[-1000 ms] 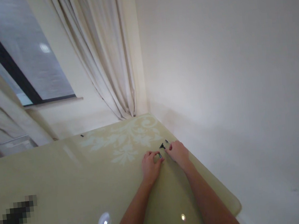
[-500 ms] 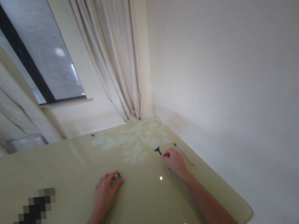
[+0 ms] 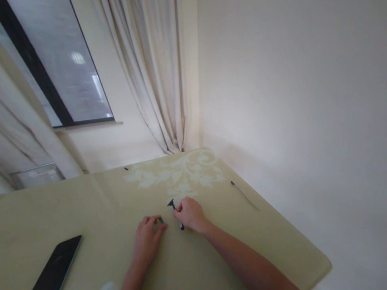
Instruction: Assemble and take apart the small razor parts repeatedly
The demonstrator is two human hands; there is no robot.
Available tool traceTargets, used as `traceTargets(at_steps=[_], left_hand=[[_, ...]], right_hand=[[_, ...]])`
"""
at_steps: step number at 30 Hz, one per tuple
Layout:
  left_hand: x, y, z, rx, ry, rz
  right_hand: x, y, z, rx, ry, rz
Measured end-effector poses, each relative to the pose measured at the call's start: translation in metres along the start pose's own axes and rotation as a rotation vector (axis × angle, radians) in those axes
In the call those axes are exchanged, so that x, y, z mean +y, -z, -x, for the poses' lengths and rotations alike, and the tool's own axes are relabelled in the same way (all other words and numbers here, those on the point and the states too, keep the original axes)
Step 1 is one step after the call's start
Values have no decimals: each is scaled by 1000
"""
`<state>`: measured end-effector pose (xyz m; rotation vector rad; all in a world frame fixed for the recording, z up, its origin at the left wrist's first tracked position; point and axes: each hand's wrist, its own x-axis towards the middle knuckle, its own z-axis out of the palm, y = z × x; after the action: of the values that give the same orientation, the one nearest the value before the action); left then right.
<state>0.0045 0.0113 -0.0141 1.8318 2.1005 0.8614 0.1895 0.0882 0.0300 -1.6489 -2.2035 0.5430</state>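
My right hand [image 3: 190,214] grips a razor [image 3: 181,227] by its handle. The razor's dark T-shaped head [image 3: 171,203] points away from me, and the handle's lower end shows below my fingers. Just to its left, my left hand [image 3: 149,235] rests low over the table, with a small dark-green rectangular piece [image 3: 161,220] pinched between thumb and fingertips. That piece is too small to name surely. A narrow gap separates the razor from my left fingertips.
The glossy pale-green table [image 3: 97,209] bears a dark flat tablet or phone [image 3: 50,278] at left. Near the right edge lies a thin white stick with a dark tip [image 3: 244,195]. A tiny dark object [image 3: 126,169] sits at the far edge. Walls and curtains [image 3: 152,76] stand behind.
My right hand has carried the razor leftward, close to my left hand. The left hand, still pinching the small piece, has shifted slightly right in view. The view has turned slightly.
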Motion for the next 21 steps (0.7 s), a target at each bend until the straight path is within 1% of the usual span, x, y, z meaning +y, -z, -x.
traceTargets(at_steps=[3, 6, 8, 10, 11, 13, 15, 17, 18, 19, 21], left_hand=[[-2, 7, 3, -23, 35, -28], [-2, 16, 5, -67, 100, -90], [-2, 20, 5, -90, 123, -100], [-1, 21, 5, -92, 129, -93], [-2, 21, 5, -88, 129, -90], [-2, 20, 5, -83, 124, -84], [-2, 19, 5, -77, 123, -85], [-2, 17, 5, -71, 127, -96], [-1, 17, 4, -71, 128, -104], [-1, 16, 3, -74, 128, -112], [0, 15, 2, -88, 126, -124]], right_hand=[[-15, -10, -3, -6, -6, 21], [-22, -20, -3, 22, -12, 37], [-21, -22, -2, 33, -7, 28], [-9, -13, -1, 69, -10, 11], [2, -5, 0, 110, -26, 9], [35, 21, 2, 211, -20, 52], [78, 52, 5, 328, -87, 167], [124, 82, 12, 395, -193, 297], [144, 94, 16, 402, -267, 338], [162, 104, 21, 380, -333, 352], [186, 116, 29, 299, -396, 313]])
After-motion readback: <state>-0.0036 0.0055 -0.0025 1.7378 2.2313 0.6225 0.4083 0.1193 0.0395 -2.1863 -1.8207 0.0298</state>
